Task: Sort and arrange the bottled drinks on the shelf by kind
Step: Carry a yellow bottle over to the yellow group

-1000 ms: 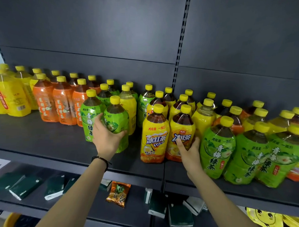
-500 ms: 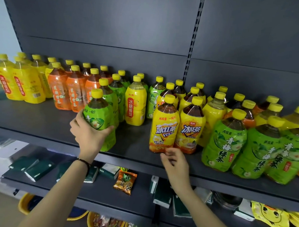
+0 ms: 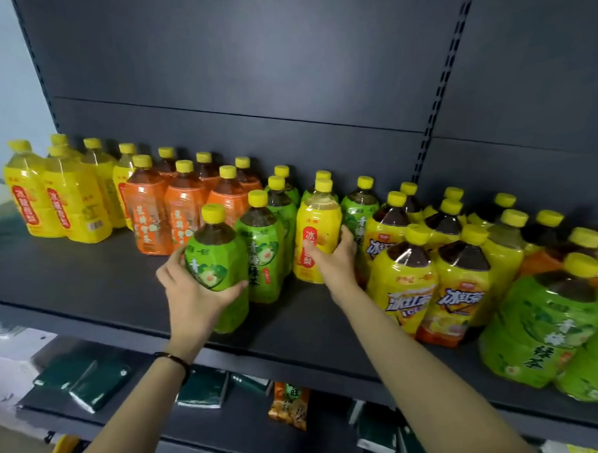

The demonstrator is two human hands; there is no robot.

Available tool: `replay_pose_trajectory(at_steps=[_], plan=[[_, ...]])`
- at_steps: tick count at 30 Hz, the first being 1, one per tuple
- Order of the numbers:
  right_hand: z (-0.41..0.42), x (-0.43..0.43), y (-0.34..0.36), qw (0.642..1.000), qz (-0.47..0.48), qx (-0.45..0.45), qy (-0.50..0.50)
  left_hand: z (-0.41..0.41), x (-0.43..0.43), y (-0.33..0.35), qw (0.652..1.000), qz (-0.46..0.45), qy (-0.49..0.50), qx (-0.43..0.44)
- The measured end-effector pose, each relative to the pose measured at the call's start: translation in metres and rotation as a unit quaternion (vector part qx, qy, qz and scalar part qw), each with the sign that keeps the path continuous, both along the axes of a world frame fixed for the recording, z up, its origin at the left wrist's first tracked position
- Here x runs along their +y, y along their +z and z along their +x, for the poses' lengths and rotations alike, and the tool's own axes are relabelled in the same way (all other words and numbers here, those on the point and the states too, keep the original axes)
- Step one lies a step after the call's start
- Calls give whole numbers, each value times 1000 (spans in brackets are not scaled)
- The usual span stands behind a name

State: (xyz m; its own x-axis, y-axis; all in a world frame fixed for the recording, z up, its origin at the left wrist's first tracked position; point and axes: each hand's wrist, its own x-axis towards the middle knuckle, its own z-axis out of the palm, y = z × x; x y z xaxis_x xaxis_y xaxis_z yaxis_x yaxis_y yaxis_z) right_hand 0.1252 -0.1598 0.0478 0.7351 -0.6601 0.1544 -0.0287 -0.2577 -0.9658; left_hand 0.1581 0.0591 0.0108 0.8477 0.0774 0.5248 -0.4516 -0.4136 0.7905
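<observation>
My left hand point(image 3: 192, 290) grips a green tea bottle point(image 3: 217, 257) standing at the front of the dark shelf point(image 3: 82, 285), beside another green bottle point(image 3: 264, 252). My right hand point(image 3: 333, 262) wraps around a pale yellow bottle with a red label point(image 3: 316, 234) that stands among the green ones. Left of it are orange bottles point(image 3: 151, 213) and, at the far left, more pale yellow bottles point(image 3: 55, 205). Iced tea bottles with yellow labels point(image 3: 404, 285) stand to the right, then big green bottles point(image 3: 543, 326).
The shelf's back panel point(image 3: 262, 87) rises behind the rows. A lower shelf holds dark green packets point(image 3: 98, 385) and an orange snack bag point(image 3: 289, 407). Bare shelf surface lies in front of the orange and yellow bottles at the left.
My right hand left the iced tea bottles, rose and moved left to take the pale yellow bottle. My left hand has stayed on the green bottle, carrying it left. The view shifted left.
</observation>
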Motion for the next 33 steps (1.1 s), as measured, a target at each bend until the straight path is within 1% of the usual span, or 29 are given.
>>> replay_pose_trajectory(at_steps=[2,5,7,10,12,14,17,19,22,28,33], plan=[[15,-11,-3,999,24,10,-20,0,-1,-2,1000,3,-15,-8],[28,-23,-11,996,89,-4,-9,1,1,-3,999,-11,-40,-9],[30,-25,-14,997,77,0,-31,5,5,-4,997,-39,-60,-5],[27,-19,-14,998,15,21,-55,10,9,-6,993,-70,-95,24],[23,-14,-17,998,23,4,-61,12,15,-9,987,-73,-136,48],[15,-8,-19,997,54,-9,-52,12,23,-10,976,-82,-192,69],[-10,2,-19,997,74,-17,-13,13,36,-11,959,-82,-251,106],[-31,12,-18,997,72,-30,13,14,41,-15,950,-62,-276,129],[-60,24,-23,996,69,-35,38,14,39,-23,951,-56,-272,136],[-104,40,-29,995,50,-76,35,-6,24,-23,959,-69,-245,125],[-138,31,-27,993,49,-102,32,-36,-2,-24,978,-5,-178,110]])
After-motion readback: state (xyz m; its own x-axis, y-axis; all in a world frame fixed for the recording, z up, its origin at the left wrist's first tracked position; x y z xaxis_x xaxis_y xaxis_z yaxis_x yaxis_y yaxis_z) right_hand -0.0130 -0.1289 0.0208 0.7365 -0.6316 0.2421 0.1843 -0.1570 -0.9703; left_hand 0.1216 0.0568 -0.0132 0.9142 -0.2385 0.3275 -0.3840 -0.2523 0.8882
